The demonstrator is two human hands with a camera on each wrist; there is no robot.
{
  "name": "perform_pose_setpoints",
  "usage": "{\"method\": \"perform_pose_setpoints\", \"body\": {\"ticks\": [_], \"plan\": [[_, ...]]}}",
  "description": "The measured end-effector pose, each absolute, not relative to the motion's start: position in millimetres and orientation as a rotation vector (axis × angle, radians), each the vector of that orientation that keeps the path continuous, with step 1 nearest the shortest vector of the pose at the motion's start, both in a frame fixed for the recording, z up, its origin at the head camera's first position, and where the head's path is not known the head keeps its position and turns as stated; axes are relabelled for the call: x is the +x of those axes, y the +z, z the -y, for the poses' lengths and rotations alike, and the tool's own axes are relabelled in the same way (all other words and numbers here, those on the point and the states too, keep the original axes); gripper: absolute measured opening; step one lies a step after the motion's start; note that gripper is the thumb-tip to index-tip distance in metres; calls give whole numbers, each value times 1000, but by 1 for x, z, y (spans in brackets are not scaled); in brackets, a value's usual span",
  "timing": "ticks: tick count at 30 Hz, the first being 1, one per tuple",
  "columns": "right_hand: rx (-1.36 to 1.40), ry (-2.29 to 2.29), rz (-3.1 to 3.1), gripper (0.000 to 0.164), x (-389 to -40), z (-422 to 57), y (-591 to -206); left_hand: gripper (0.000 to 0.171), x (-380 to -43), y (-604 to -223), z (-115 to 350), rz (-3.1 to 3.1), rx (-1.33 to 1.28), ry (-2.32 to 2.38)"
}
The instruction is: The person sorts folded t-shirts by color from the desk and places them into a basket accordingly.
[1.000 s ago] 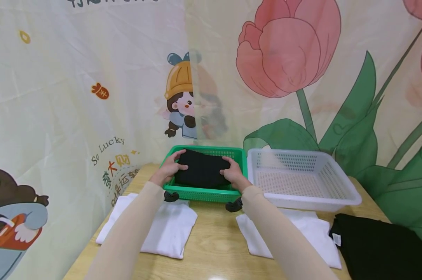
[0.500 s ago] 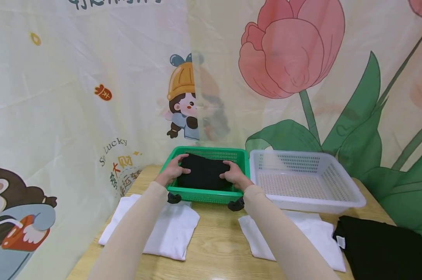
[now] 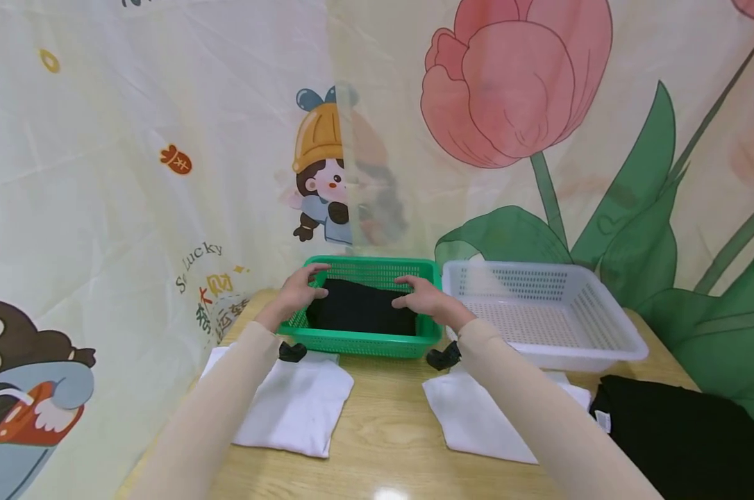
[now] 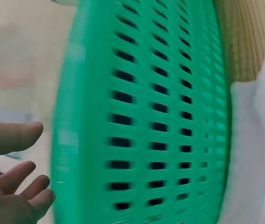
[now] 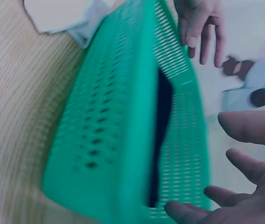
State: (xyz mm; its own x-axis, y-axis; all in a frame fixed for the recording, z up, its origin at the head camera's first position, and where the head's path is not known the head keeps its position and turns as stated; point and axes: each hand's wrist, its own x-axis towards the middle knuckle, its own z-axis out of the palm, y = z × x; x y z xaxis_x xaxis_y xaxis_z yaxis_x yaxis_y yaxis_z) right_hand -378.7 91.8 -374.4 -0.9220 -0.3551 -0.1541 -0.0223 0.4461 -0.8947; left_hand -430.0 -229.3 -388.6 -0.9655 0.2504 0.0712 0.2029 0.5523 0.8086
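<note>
A folded black cloth [image 3: 363, 309] lies inside the green perforated basket [image 3: 361, 344] in the head view. My left hand [image 3: 297, 290] hovers above the basket's left end, fingers spread and holding nothing. At the opposite end, my right hand [image 3: 425, 298] is over the cloth's right side with its fingers apart, also holding nothing. The left wrist view has the left hand [image 4: 11, 177] beyond the basket rim. In the right wrist view, the right hand [image 5: 244, 177] has loosely bent, separated fingers, and a dark edge of the cloth [image 5: 163, 135] shows within the basket.
A white perforated basket [image 3: 546, 355] stands directly right of the green one. Folded white garments lie in front, one on the left [image 3: 296, 410] and one on the right [image 3: 477, 427]. A black garment with a white tag [image 3: 683, 430] lies at the right. A printed curtain [image 3: 239, 139] hangs behind the table.
Both hands have let go of the black cloth and drawn apart, the left to the left and the right to the right. The cloth has come down into the green basket.
</note>
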Motion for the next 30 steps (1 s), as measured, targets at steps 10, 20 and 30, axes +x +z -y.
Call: {"method": "perform_pose_setpoints", "body": {"ticks": [10,20,30], "plan": [[-498,-1497,-2428,69,-318,-172,-312,51,-371,-346,226,-2716,499,1547],[-551,-1506,-2580,68,-239,-263,-308,47,-316,-339,181,-2535,658,1633],[-395,-1474,-2640,59,-189,-353,-356,43,-271,-375,108,-2316,693,1678]]}}
